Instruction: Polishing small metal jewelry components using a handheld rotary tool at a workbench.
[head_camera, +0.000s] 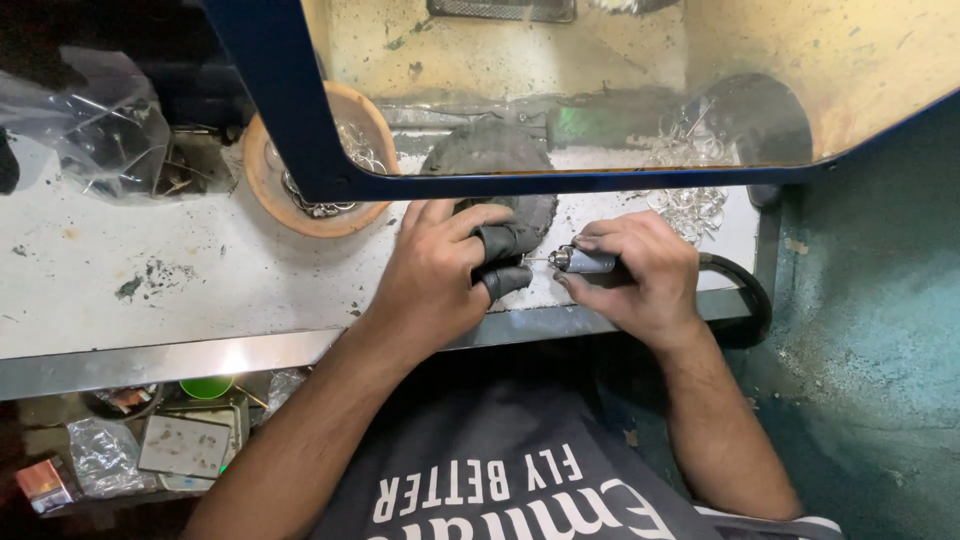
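My right hand (640, 275) grips a slim metal rotary handpiece (582, 262) whose thin bit points left toward my left hand (440, 270). Dark rubber covers sit on my left thumb and forefinger (505, 258), which pinch something too small to make out right at the bit's tip. A black hose (742, 290) runs from the handpiece around the bench's right end. Both hands rest on the white worktop (150, 270), just in front of a dark round pad (495, 155).
A tilted clear shield with a blue frame (290, 100) hangs over the bench's back. An orange bowl (262, 185) of metal rings stands left of the pad; shiny rings (690, 195) are piled at right. Plastic bags (95, 120) lie far left. Clutter fills a lower shelf (180, 440).
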